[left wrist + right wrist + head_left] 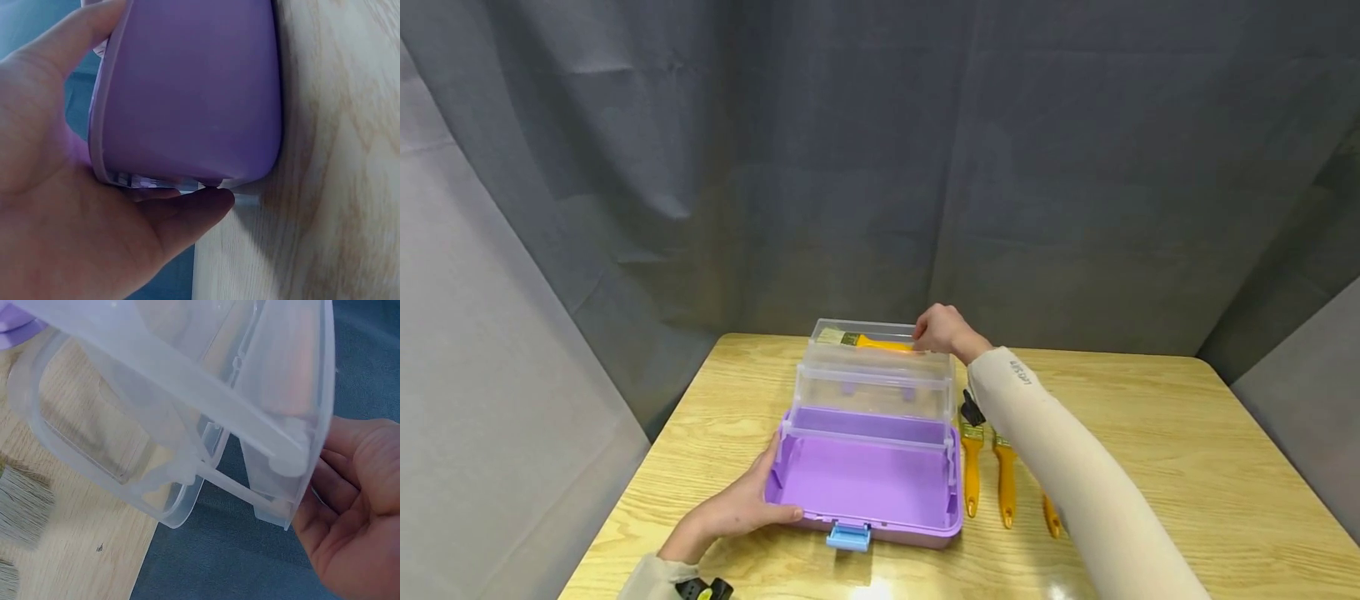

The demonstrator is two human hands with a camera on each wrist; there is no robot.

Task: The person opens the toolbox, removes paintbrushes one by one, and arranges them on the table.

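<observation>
A purple toolbox with a blue latch stands open on the table, its clear tiered trays raised at the back. My left hand grips the box's left side, thumb at the front corner; in the left wrist view its fingers curl round the purple wall. A paintbrush with a yellow handle and pale bristles lies along the top tray, bristles to the left. At the tray's right end, my right hand pinches the handle end; the fingertips are partly hidden behind the tray wall.
Three more yellow-handled paintbrushes lie right of the box: one nearest it, one beside that, and one mostly under the right sleeve. The wooden table ends at a dark grey curtain.
</observation>
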